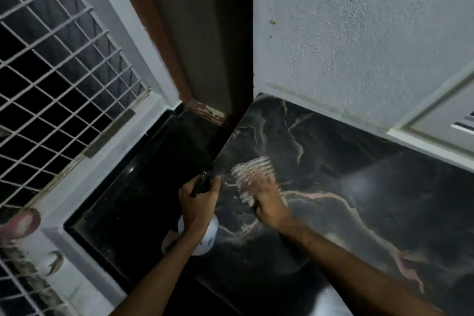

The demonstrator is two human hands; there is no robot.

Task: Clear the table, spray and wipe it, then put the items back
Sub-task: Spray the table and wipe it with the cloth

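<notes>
Overhead, a person's left hand [198, 200] grips a white spray bottle [205, 235] by its dark nozzle, held at the left edge of a black marble table [333, 226] set into a corner. The right hand [266, 201], smeared by motion, presses a pale ridged cloth [252, 174] onto the table, its grip closed on the cloth. The wrist hides much of the bottle. A barred window [56, 79] stands left.
</notes>
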